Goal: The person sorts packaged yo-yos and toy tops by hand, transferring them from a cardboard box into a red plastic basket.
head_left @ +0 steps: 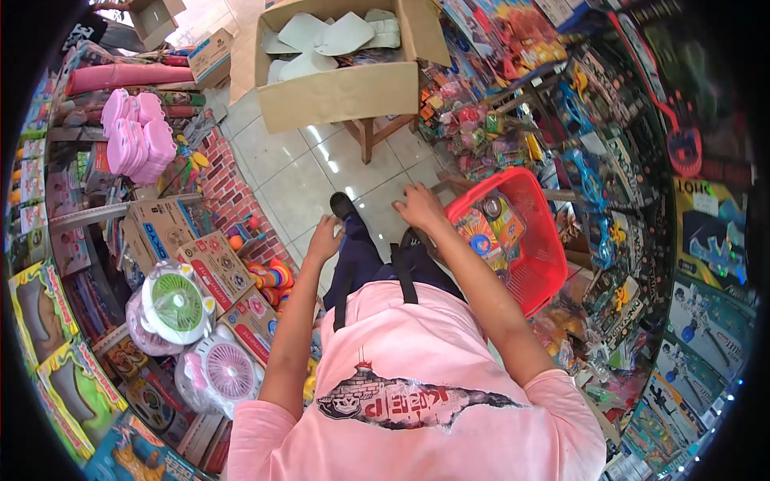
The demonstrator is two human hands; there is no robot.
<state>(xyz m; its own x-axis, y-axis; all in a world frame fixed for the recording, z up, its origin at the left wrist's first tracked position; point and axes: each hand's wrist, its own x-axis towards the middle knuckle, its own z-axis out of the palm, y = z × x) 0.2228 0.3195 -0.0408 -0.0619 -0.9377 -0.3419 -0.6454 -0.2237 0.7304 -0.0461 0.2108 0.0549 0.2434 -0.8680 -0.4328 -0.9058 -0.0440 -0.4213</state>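
My left hand point(325, 239) hangs beside my left leg, its fingers loosely extended and nothing visible in them. Out in front of my right leg, my right hand point(419, 207) is empty, with the fingers apart. Nearest to it is a red plastic basket point(542, 268), just to the right of my forearm. Inside the basket lie several packaged toys point(491, 232) with colourful round prints. An open cardboard box point(341, 100) stands ahead on a wooden stool point(366, 140), holding white, rounded flat pieces point(345, 34). Neither hand touches the box.
Shelves of packaged toys line both sides. At left are wrapped fans, one green and white point(172, 301), one pink point(228, 370), with cartons point(156, 236) beside them and pink plastic pieces point(140, 136) above. Bagged toys point(481, 128) crowd the right. Tiled floor point(281, 148) runs between.
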